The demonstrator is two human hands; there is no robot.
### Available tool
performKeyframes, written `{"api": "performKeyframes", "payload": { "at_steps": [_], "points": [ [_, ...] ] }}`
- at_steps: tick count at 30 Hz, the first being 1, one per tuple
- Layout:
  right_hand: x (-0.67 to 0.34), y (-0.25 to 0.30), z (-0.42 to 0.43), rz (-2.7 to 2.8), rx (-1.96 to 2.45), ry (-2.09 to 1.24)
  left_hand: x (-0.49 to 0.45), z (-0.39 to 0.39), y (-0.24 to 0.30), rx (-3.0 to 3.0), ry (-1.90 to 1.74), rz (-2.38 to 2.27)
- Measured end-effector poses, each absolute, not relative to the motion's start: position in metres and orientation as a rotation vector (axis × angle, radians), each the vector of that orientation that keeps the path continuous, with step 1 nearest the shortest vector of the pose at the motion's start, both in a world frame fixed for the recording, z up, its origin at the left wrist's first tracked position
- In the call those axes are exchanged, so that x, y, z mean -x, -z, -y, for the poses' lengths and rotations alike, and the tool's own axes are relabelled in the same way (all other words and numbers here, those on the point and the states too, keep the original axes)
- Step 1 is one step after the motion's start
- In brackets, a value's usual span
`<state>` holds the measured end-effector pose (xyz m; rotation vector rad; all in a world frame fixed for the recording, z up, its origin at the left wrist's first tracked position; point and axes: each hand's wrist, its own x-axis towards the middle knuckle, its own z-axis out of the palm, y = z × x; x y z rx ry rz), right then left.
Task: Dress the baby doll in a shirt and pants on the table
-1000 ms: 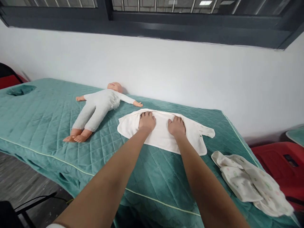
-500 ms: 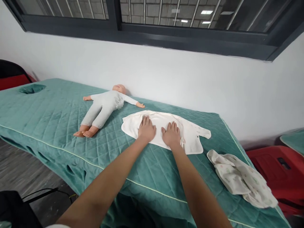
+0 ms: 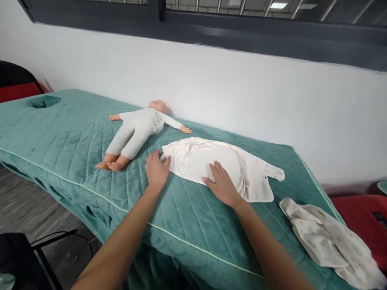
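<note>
Garment [image 3: 211, 163] is spread flat on the bed [image 3: 69, 133] beside the doll [image 3: 136, 129]. It is pressed by the left hand [image 3: 156, 171], fingers together at its edge, and the right hand [image 3: 222, 184], fingers spread. Smoothing is judged nearly done.

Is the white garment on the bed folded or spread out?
Spread out: the garment lies flat on the bed, with one sleeve stretched out and the right hand flat on it.
</note>
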<state>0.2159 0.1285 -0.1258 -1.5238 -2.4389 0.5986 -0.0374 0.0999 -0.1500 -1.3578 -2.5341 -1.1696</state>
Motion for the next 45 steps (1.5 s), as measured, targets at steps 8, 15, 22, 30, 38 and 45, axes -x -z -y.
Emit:
{"api": "performKeyframes", "payload": {
  "at_steps": [8, 15, 22, 30, 38, 45],
  "points": [
    [-0.133, 0.105, -0.229, 1.995, 1.523, -0.916, 0.031, -0.103, 0.152, 1.585, 1.101, 2.471],
    [-0.118, 0.112, -0.252, 2.077, 1.672, -0.695, 0.027, -0.111, 0.152, 1.497, 0.845, 2.576],
    [-0.136, 0.119, -0.266, 1.92, 1.442, -1.06, -0.016, -0.093, 0.136, 1.986, 1.185, 1.994],
    [-0.159, 0.118, -0.269, 1.881, 1.597, -0.868, 0.002, -0.115, 0.135, 1.823, 1.151, 2.114],
    [-0.158, 0.107, -0.255, 2.1, 1.541, -0.912, 0.074, -0.164, 0.141, 1.651, 0.701, 2.451],
    [-0.175, 0.113, -0.266, 1.905, 1.664, -0.937, 0.102, -0.204, 0.144, 1.58, 0.987, 2.172]
  ]
}}
